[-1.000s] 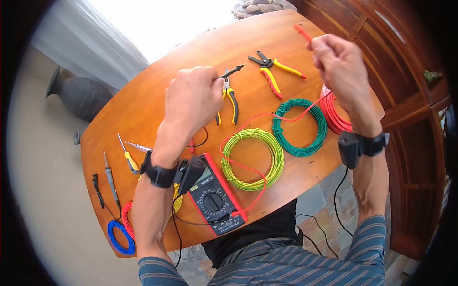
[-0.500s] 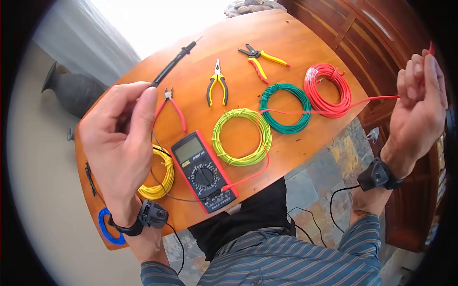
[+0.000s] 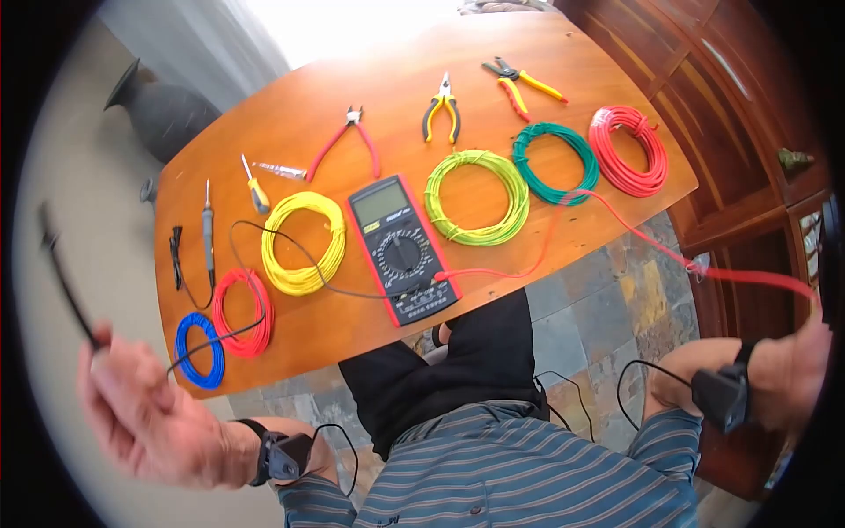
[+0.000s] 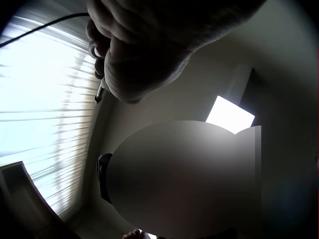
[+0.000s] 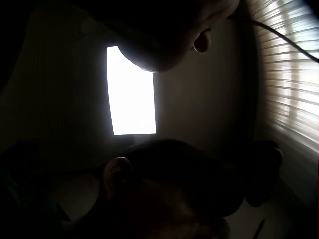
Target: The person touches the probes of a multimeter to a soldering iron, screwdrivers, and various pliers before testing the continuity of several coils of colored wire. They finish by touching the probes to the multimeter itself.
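My left hand [image 3: 167, 414] is off the table's left front corner and grips a black test probe [image 3: 69, 286], its blurred tip slanting up. In the left wrist view the curled fingers [image 4: 102, 47] show darkly at the top, a thin lead [image 4: 47, 25] trailing from them. At the right edge of the head view, my right hand [image 3: 797, 370] is blurred and partly cut off. It holds the probe end of the red test lead [image 3: 647, 236], the probe itself hidden. Both leads run to the multimeter [image 3: 403, 251], face up on the table.
Yellow [image 3: 330, 255], yellow-green [image 3: 519, 216], green [image 3: 590, 176], red [image 3: 607, 163] and blue [image 3: 183, 352] wire coils lie on the wooden table [image 3: 387, 84]. Beyond them are red-handled cutters [image 3: 327, 154], long-nose pliers [image 3: 453, 119], wire strippers [image 3: 541, 84], a screwdriver [image 3: 255, 192] and a soldering iron [image 3: 208, 238].
Both hands have spread outward from over the table, the left to the lower left, the right to the right edge. They draw the black and red leads out from the multimeter.
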`<state>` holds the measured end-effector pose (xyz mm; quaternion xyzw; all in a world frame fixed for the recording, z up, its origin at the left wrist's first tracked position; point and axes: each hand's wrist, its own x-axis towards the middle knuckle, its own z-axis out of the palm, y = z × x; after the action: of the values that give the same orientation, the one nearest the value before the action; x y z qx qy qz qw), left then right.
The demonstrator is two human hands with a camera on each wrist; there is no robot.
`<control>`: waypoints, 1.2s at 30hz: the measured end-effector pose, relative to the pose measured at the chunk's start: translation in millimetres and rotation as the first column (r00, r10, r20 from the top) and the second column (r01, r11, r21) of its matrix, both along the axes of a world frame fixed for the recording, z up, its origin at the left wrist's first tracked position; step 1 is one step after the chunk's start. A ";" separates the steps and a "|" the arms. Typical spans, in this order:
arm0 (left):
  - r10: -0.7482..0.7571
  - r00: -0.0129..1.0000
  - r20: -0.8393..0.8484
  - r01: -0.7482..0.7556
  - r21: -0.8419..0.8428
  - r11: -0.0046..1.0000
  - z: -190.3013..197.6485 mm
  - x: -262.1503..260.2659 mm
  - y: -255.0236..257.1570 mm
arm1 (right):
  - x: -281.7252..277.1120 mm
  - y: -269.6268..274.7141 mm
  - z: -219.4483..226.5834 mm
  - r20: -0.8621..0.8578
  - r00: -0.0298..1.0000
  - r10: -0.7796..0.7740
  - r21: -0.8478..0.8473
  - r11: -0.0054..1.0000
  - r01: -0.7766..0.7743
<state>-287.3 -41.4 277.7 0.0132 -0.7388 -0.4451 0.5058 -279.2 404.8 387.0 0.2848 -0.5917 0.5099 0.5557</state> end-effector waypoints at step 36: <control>0.175 0.972 -0.157 -0.151 0.152 0.977 -61.0 108.0 18.4 | 75.0 -40.7 -181.4 0.546 0.825 -0.148 -0.417 0.806 0.420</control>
<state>-179.4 -23.0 216.8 0.0710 -0.6567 -0.4517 0.5997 -204.2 364.1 205.7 -0.1095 -0.5887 0.6126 0.5159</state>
